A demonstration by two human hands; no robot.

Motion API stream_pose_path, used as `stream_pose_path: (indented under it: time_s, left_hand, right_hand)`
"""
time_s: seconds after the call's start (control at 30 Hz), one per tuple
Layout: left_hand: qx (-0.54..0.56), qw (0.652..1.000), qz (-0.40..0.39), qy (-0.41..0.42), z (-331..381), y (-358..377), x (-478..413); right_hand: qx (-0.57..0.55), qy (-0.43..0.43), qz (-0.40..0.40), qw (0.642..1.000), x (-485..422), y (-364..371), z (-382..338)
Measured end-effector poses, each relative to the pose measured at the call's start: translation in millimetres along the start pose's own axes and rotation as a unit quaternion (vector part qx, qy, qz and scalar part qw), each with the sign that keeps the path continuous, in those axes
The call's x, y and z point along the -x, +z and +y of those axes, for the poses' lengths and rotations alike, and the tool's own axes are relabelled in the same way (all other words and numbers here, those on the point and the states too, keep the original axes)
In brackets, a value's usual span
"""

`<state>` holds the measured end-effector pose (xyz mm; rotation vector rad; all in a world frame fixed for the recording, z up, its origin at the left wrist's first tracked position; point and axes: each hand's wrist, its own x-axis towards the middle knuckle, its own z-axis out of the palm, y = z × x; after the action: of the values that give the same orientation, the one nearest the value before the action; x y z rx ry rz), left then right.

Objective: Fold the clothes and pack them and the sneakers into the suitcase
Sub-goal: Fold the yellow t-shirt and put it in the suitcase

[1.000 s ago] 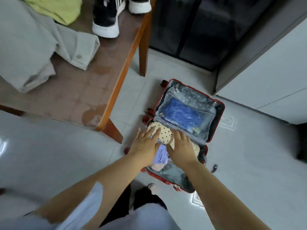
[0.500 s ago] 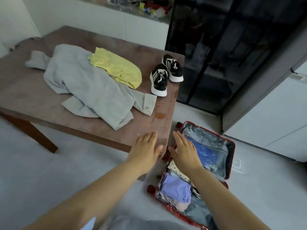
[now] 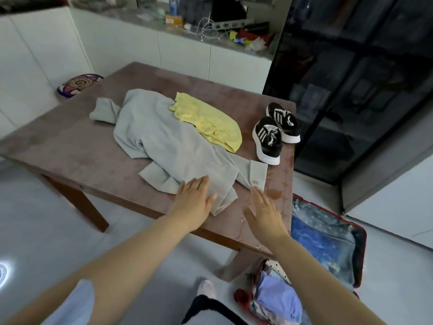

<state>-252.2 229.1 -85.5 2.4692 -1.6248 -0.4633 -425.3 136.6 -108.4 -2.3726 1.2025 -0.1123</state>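
A grey shirt (image 3: 164, 141) lies spread and rumpled on the brown table (image 3: 70, 146), with a yellow garment (image 3: 208, 123) on its far side. Two black sneakers with white stripes (image 3: 276, 132) stand near the table's right edge. My left hand (image 3: 195, 200) is flat with straight fingers over the shirt's near hem. My right hand (image 3: 264, 214) hovers open, fingers straight, just short of the shirt's cuff (image 3: 256, 174). The red suitcase (image 3: 359, 249) lies open on the floor at the lower right, with a lilac garment (image 3: 278, 294) and a polka-dot one (image 3: 275, 266) in it.
A dark glass cabinet (image 3: 351, 78) stands right of the table. White cabinets with a cluttered countertop (image 3: 210, 26) run along the back. A colourful round cushion (image 3: 78, 84) sits behind the table's left corner. Pale tiled floor (image 3: 35, 231) surrounds the table.
My view has risen from the suitcase to the table. Both hands left the packed clothes and moved up and forward to the grey shirt's near edge.
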Motion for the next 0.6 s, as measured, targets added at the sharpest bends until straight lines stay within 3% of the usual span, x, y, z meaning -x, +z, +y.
stream_pose_path:
  time_s: [0.37, 0.6]
  left_hand:
    - [-0.049, 0.999, 0.003, -0.017, -44, -37, -124]
    - [-0.048, 0.999, -0.013, -0.01, -76, -46, -186]
  right_hand:
    - [0.01, -0.03, -0.043, 0.999, -147, -2, -7]
    - [0.014, -0.003, -0.077, 0.997, -210, 7, -12]
